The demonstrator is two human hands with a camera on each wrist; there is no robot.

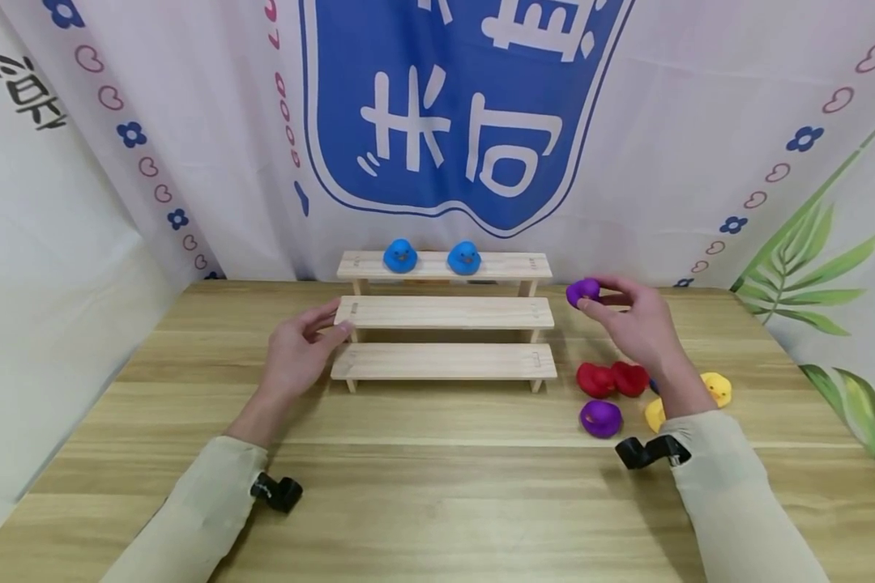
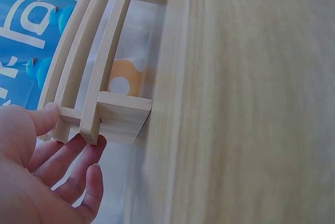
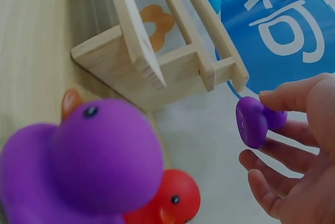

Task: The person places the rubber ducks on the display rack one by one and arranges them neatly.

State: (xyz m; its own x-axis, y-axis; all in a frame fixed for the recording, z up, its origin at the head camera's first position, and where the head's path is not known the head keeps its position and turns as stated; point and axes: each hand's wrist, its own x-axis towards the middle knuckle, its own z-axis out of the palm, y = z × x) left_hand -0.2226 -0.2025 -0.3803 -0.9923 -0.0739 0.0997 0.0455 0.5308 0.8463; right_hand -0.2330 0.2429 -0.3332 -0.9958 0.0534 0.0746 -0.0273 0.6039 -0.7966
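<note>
Aloft beside the shelf — a purple duck [image 1: 580,292] in your right hand [image 1: 636,320]

Your duck is a small, rounded toy, solid purple. It is tilted, its flat base showing in the right wrist view, and part of it lies behind your fingers. It is above the table [image 1: 437,502], just right of the shelf [image 1: 445,362] and apart from it.

That shelf is pale wood with three stepped boards. On its top board [image 1: 506,265] two blue ducks [image 1: 400,256] [image 1: 464,258] sit upright with a gap between them, one toward the left, one near the middle. Right of the shelf, on the table, you have two red ducks [image 1: 595,380] [image 1: 630,378] side by side, a second purple duck [image 1: 601,419] nearer to you, and two yellow ducks [image 1: 718,389] [image 1: 655,414] partly hidden by your right wrist.

Your right thumb and fingertips pinch the purple duck, the lower fingers loosely bent away from it. Your left hand [image 1: 299,352] grips the shelf's left end — thumb against the middle board [image 1: 445,313], the other fingers curved around, with fingertips at the end of the lowest board [image 2: 112,51].
</note>
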